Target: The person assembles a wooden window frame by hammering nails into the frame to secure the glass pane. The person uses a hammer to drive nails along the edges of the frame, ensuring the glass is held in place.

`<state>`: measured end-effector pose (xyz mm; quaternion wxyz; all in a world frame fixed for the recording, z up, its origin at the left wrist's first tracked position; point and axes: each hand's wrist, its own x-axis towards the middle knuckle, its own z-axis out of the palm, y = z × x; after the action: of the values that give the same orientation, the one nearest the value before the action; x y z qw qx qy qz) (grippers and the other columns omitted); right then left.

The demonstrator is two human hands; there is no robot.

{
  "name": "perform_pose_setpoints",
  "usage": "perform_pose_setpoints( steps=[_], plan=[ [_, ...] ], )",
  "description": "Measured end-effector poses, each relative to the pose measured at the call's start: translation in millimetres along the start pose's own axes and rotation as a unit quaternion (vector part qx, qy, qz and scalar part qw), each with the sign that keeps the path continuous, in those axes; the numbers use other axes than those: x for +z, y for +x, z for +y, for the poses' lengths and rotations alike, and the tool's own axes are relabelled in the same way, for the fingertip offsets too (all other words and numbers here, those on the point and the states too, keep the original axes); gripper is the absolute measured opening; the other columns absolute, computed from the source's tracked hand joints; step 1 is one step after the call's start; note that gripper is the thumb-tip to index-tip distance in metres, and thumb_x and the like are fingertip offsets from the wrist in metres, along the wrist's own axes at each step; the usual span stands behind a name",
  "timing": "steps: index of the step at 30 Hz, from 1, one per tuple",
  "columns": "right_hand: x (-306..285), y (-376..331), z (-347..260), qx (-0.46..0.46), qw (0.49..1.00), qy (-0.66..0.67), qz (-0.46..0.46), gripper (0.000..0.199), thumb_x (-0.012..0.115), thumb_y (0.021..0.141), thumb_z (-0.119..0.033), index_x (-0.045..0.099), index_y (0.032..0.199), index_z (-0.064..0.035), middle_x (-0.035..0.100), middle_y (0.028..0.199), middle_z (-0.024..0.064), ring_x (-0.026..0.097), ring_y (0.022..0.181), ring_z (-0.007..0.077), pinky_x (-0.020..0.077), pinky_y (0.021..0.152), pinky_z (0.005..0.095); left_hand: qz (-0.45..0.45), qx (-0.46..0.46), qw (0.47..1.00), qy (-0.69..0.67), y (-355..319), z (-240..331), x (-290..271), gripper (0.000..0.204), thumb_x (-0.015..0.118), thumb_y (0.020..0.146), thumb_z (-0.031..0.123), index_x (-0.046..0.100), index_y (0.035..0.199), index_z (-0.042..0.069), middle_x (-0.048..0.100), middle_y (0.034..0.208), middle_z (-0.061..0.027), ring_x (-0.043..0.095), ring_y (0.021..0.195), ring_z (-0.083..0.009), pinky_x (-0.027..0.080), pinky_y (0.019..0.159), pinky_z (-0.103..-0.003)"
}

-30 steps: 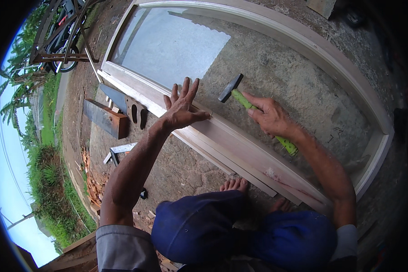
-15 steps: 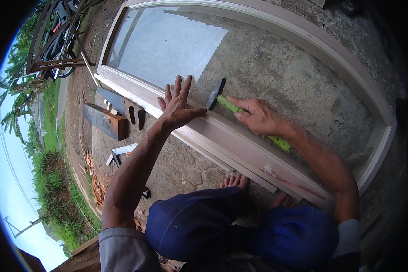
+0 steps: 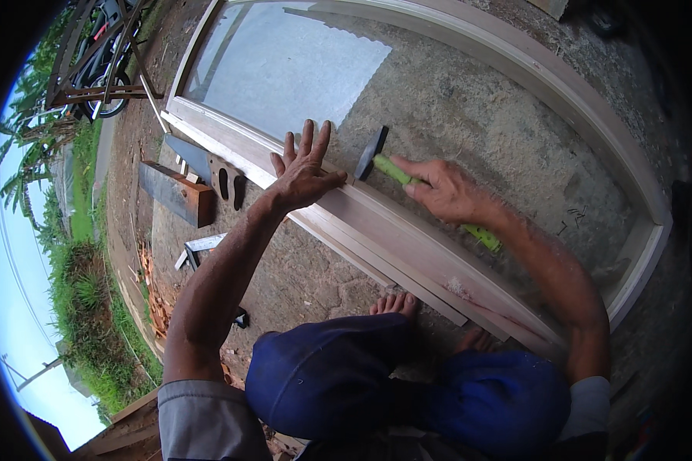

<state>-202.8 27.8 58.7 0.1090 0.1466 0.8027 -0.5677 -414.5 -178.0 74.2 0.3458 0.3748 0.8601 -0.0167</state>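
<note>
A pale wooden frame point(image 3: 430, 250) with a glass pane point(image 3: 454, 115) set in it lies on the ground in front of me. My right hand point(image 3: 446, 192) is wrapped round the green handle of a hammer point(image 3: 372, 154). The dark hammer head stands over the frame's near inner edge, close to my left thumb. Fingers spread, my left hand point(image 3: 304, 175) rests on that near rail, its thumb stretched along the edge toward the hammer. Whether a nail lies under the hammer head, I cannot make out.
Left of the frame are a handsaw point(image 3: 200, 169), a dark wood block point(image 3: 175, 194) and a try square point(image 3: 200, 247). Wood strips point(image 3: 384, 278) lie along the frame's near side, by my bare foot point(image 3: 394, 303). A few small nails point(image 3: 573, 219) show at the right.
The view has shifted slightly. The hammer head sits a little higher and farther from the rail edge than before. My left hand keeps its place on the frame.
</note>
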Motion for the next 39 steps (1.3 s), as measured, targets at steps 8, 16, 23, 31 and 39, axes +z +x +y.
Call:
perform_pose_setpoints(
  steps=[8,16,23,31,39],
  plan=[
    [4,0,6,0.015,1.000,0.007,-0.003,0.056,0.058,0.102,-0.019,0.046,0.156,-0.0096,0.072,0.095,0.0124,0.058,0.069,0.0133,0.0536,0.066,0.0326,0.001,0.003,1.000,0.002,-1,1,-2,0.106,0.068,0.088,0.056,0.003,0.167,0.030,-0.010,0.173,-0.0186,-0.017,0.155,-0.0493,-0.011,0.118,-0.073],
    [17,-3,-2,0.001,1.000,-0.029,0.005,0.057,0.058,0.101,-0.021,0.045,0.154,-0.0045,0.072,0.096,0.0218,0.069,0.082,0.0309,0.0561,0.085,0.0437,0.008,-0.003,1.000,0.005,-3,0,0,0.106,0.068,0.088,0.055,0.004,0.167,0.031,-0.009,0.173,-0.0180,-0.015,0.155,-0.0489,-0.011,0.118,-0.073],
    [18,-4,6,0.016,0.998,0.026,0.058,0.058,0.059,0.101,-0.022,0.045,0.154,-0.0010,0.073,0.097,0.0248,0.071,0.087,0.0328,0.0559,0.087,0.0449,0.005,-0.005,1.000,0.003,-5,-2,6,0.105,0.068,0.088,0.055,0.005,0.167,0.030,-0.009,0.173,-0.0182,-0.015,0.155,-0.0490,-0.011,0.118,-0.072],
    [15,-6,3,-0.045,0.999,-0.018,0.000,0.057,0.055,0.102,-0.020,0.043,0.154,0.0011,0.071,0.099,0.0271,0.070,0.085,0.0262,0.0572,0.084,0.0410,0.013,-0.003,1.000,0.001,-3,6,3,0.107,0.070,0.087,0.054,0.005,0.167,0.030,-0.009,0.173,-0.0186,-0.015,0.155,-0.0494,-0.011,0.118,-0.073],
    [11,-3,-15,0.095,0.992,0.004,-0.077,0.058,0.057,0.101,-0.019,0.042,0.157,-0.0091,0.072,0.121,0.0228,0.071,0.092,0.0238,0.0563,0.092,0.0382,0.030,0.042,0.999,-0.003,9,-6,-3,0.107,0.069,0.086,0.056,0.004,0.167,0.029,-0.008,0.173,-0.0191,-0.015,0.155,-0.0496,-0.011,0.118,-0.073]
  ],
)
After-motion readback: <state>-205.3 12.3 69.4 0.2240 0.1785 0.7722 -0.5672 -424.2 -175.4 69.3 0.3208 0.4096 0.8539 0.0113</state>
